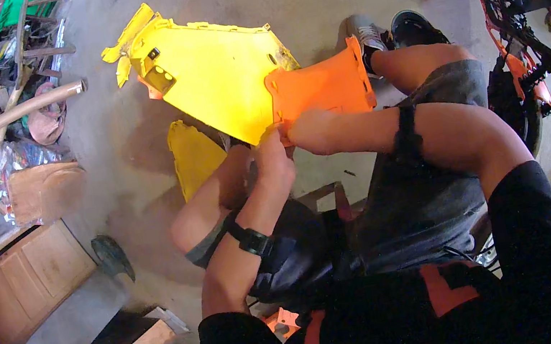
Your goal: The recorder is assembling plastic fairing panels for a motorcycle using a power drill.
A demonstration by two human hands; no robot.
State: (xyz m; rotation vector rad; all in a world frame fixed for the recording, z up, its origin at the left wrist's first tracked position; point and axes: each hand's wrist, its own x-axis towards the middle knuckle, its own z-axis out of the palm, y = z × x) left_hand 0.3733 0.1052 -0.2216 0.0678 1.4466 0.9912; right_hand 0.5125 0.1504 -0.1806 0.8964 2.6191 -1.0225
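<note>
A large yellow plastic panel, like a piece of vehicle bodywork, is held up in front of my knees, tapering to a corner near me. A smaller orange plastic panel meets its right edge and overlaps it there. My left hand is closed at the yellow panel's near corner. Just to its right, my right hand grips the orange panel's near left edge, its fingers curled. The fingertips of both hands are partly hidden where the panels join. Another yellow piece rests lower, beside my left leg.
To the left are a pile of bags, cloth and wooden poles and a wooden cabinet. A dark vehicle frame with springs and orange parts stands at the right. An orange part lies near my left side.
</note>
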